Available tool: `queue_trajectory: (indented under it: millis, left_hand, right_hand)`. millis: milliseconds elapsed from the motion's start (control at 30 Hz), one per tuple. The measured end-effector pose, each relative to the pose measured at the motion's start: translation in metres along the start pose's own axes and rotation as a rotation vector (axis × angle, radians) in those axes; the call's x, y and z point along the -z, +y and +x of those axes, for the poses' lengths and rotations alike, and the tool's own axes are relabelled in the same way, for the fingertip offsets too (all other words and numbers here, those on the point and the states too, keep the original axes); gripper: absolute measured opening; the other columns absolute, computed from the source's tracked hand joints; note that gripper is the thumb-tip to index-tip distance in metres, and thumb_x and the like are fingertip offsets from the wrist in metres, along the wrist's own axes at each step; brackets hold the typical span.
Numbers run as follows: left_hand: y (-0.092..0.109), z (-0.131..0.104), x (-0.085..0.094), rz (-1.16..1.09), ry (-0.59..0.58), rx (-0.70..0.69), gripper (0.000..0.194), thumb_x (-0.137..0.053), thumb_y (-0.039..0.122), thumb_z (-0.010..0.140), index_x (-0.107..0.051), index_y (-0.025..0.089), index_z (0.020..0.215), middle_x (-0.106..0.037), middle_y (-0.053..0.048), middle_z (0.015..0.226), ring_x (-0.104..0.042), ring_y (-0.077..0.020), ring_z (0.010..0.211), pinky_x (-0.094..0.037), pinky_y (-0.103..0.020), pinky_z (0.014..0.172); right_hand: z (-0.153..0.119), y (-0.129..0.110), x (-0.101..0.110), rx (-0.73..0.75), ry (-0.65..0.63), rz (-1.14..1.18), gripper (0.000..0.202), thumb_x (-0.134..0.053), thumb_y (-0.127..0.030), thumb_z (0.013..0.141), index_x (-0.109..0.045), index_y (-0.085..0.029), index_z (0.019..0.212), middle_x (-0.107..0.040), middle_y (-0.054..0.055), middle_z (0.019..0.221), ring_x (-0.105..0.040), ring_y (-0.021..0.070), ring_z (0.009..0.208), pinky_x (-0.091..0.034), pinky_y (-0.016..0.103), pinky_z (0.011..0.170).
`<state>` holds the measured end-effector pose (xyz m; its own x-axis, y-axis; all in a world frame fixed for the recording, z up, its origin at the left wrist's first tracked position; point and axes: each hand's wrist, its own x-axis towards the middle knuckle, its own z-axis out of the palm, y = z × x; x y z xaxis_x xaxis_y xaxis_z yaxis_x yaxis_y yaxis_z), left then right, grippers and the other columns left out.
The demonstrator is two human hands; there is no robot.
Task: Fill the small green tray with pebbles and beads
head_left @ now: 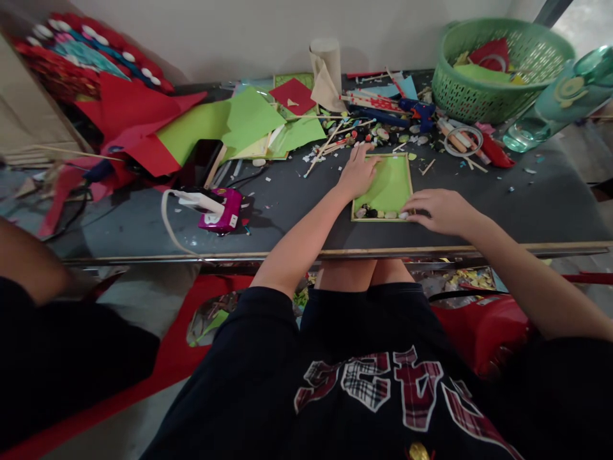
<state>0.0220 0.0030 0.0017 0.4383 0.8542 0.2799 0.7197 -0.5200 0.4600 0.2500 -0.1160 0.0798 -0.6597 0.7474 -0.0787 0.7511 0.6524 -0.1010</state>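
Note:
A small frame with a light wooden rim and a bright green sheet [389, 180] inside lies flat on the dark table. Along its near edge sits a row of small pebbles [378, 214], some black, some pale. My left hand [357, 172] rests on the frame's far left side, fingers stretched out and holding nothing. At the near right corner, my right hand [439, 211] has its fingers pinched together at a whitish pebble [404, 216]. Its fingertips partly cover that end of the row.
Loose pebbles [380, 134], sticks and a blue glue gun [417, 114] lie behind the frame. A green basket [498, 76] and water bottle [558, 105] stand at right. To the left are a purple power adapter [221, 211], phone [204, 160] and coloured paper [249, 121]. Another person's arm [31, 262] is far left.

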Motion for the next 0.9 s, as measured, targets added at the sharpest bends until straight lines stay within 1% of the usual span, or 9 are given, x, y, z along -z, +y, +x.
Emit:
queue_trajectory:
  millis: [100,200,333,433,567,667,767,900]
  left_hand:
    - [0.002,-0.001,0.002,0.02,-0.004,0.007,0.035,-0.037,0.032,0.104,-0.062,0.021,0.125,-0.045,-0.014,0.153,-0.029,-0.0326,0.155,-0.022,-0.057,0.132]
    - [0.004,-0.002,0.003,0.034,-0.006,0.019,0.034,-0.038,0.028,0.103,-0.063,0.021,0.125,-0.045,-0.014,0.152,-0.031,-0.0324,0.154,-0.023,-0.056,0.132]
    - [0.004,-0.001,0.001,0.02,-0.008,0.029,0.032,-0.039,0.029,0.102,-0.064,0.022,0.122,-0.046,-0.014,0.152,-0.033,-0.033,0.152,-0.024,-0.058,0.131]
    - [0.001,-0.001,-0.002,-0.004,0.008,0.033,0.031,-0.04,0.032,0.102,-0.064,0.024,0.12,-0.047,-0.012,0.152,-0.033,-0.0333,0.153,-0.024,-0.059,0.13]
    - [-0.002,0.0,-0.005,-0.015,0.036,0.022,0.031,-0.041,0.034,0.102,-0.065,0.024,0.119,-0.049,-0.013,0.15,-0.032,-0.034,0.153,-0.025,-0.06,0.13]
    - [-0.003,0.0,-0.005,0.015,0.033,0.013,0.031,-0.041,0.033,0.102,-0.065,0.022,0.118,-0.049,-0.014,0.149,-0.035,-0.0334,0.151,-0.028,-0.058,0.129]
    - [-0.001,0.001,-0.003,0.054,0.019,0.013,0.032,-0.04,0.031,0.103,-0.065,0.02,0.119,-0.049,-0.015,0.149,-0.037,-0.0331,0.15,-0.03,-0.056,0.129]
    - [0.001,0.0,-0.001,0.053,0.006,0.052,0.033,-0.039,0.031,0.104,-0.066,0.021,0.12,-0.049,-0.014,0.149,-0.036,-0.0334,0.15,-0.031,-0.055,0.128]
  right_hand:
    - [0.002,-0.007,0.001,-0.076,-0.021,-0.035,0.029,-0.054,-0.029,0.1,-0.077,-0.023,0.116,-0.076,0.004,0.121,-0.071,0.026,0.112,-0.056,0.037,0.087]
    - [0.003,-0.011,-0.001,-0.116,0.005,-0.034,0.03,-0.053,-0.029,0.102,-0.078,-0.023,0.117,-0.076,0.004,0.122,-0.071,0.0258,0.112,-0.056,0.036,0.084]
    - [0.002,-0.006,-0.007,-0.081,0.055,0.071,0.023,-0.062,-0.028,0.097,-0.08,-0.022,0.11,-0.077,0.005,0.115,-0.072,0.0241,0.106,-0.056,0.035,0.085]
    - [0.003,0.0,-0.007,-0.056,0.05,0.143,0.018,-0.068,-0.026,0.093,-0.082,-0.022,0.105,-0.078,0.004,0.107,-0.073,0.0231,0.101,-0.055,0.034,0.087]
    - [0.007,0.004,-0.006,-0.064,0.039,0.203,0.017,-0.072,-0.027,0.09,-0.082,-0.02,0.102,-0.078,0.006,0.104,-0.073,0.0244,0.097,-0.054,0.035,0.085]
    - [0.007,0.007,-0.007,-0.022,0.051,0.243,0.02,-0.068,-0.026,0.091,-0.08,-0.017,0.104,-0.078,0.008,0.105,-0.072,0.0242,0.095,-0.054,0.034,0.085]
    - [0.006,0.012,-0.009,0.044,0.076,0.252,0.024,-0.059,-0.025,0.094,-0.078,-0.014,0.105,-0.078,0.01,0.102,-0.072,0.0241,0.094,-0.054,0.034,0.085]
    - [0.003,0.021,-0.01,0.093,0.168,0.28,0.031,-0.05,-0.029,0.097,-0.076,-0.016,0.106,-0.077,0.012,0.107,-0.072,0.0245,0.101,-0.054,0.035,0.09]
